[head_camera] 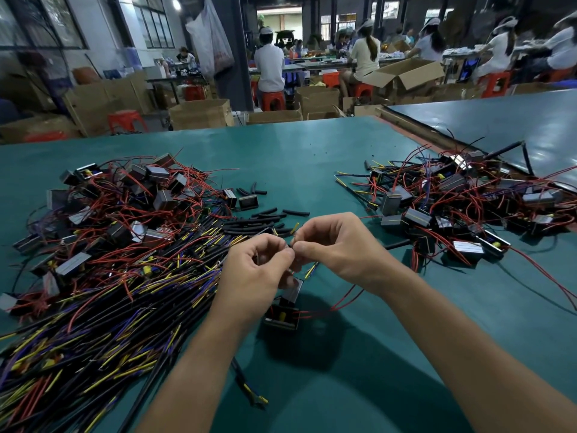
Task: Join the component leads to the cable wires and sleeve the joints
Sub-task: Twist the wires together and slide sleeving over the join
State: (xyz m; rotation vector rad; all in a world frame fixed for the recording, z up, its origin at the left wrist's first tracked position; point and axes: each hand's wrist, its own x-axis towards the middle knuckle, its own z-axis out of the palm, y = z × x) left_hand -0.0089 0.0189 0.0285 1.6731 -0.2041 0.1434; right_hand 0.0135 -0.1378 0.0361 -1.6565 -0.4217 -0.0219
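Head view: at the centre of the frame the left hand (259,270) and the right hand (338,245) meet fingertip to fingertip. The curled fingers (278,245) of both hands pinch the same thin wires (293,235) between them, and a yellow-sheathed end pokes up just above the pinch. Below the hands sits the component (281,317) – a small black boxy housing, open on its near face, with a yellow part inside and a dull silver block at its top. Whether it rests on the desk (312,157) or hangs just over it cannot be told. Thin glossy red leads (342,303) curve out of it toward the right.

The desk is covered in a smooth teal mat. The lower left of the frame holds a thick heap of black cables (125,310) with yellow and blue stripped ends. Above it, at centre left, lies a tangle of more box components (131,198) with red leads, and a similar pile (468,207) lies at the right. Short matt black sleeves (268,214) – stubby tube pieces – are scattered just beyond the hands.
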